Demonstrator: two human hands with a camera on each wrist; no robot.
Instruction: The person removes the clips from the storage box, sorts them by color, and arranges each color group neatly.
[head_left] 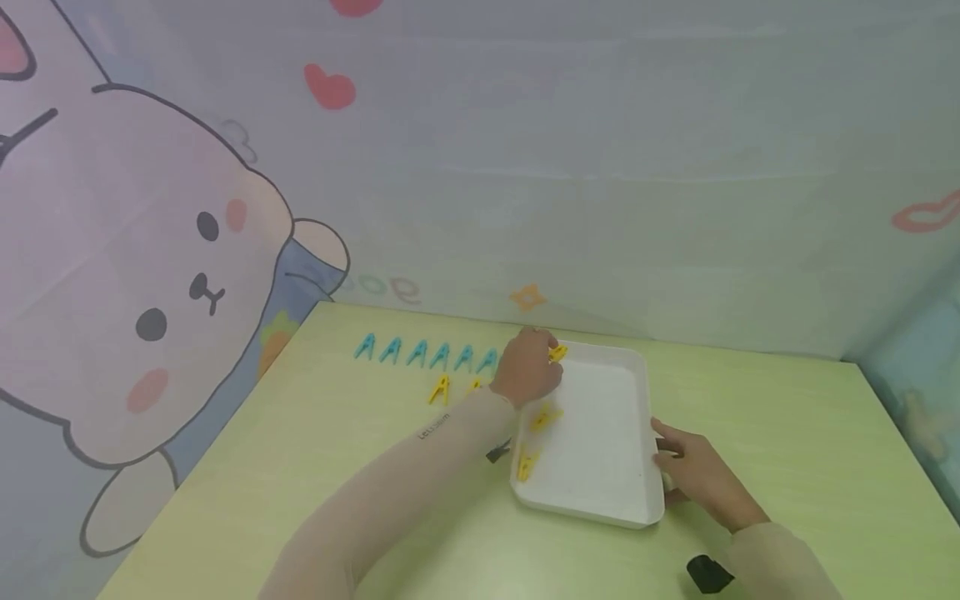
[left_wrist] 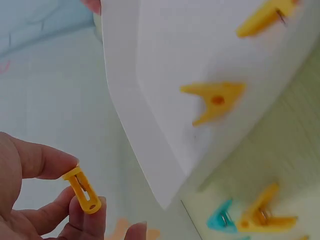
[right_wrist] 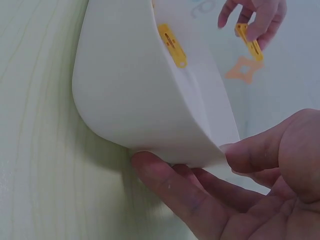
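Observation:
My left hand (head_left: 528, 367) is over the far left corner of a white tray (head_left: 603, 433), pinching a yellow clothespin (left_wrist: 82, 190) between thumb and fingers. Two more yellow clothespins lie inside the tray along its left side, one (head_left: 543, 417) farther back and one (head_left: 527, 464) near the front corner. At the tray's right edge my right hand (head_left: 705, 471) grips the wall, thumb at the rim (right_wrist: 225, 150) and fingers against the outside and underside. On the table left of the tray is a yellow clothespin (head_left: 439, 390); another beside it is partly hidden by my left arm.
A row of several turquoise clothespins (head_left: 417, 353) runs along the back of the green table (head_left: 787, 442), left of the tray. Behind the table hangs a printed cloth (head_left: 600, 167) with a rabbit. Small black pieces (head_left: 708, 574) show near the sleeves.

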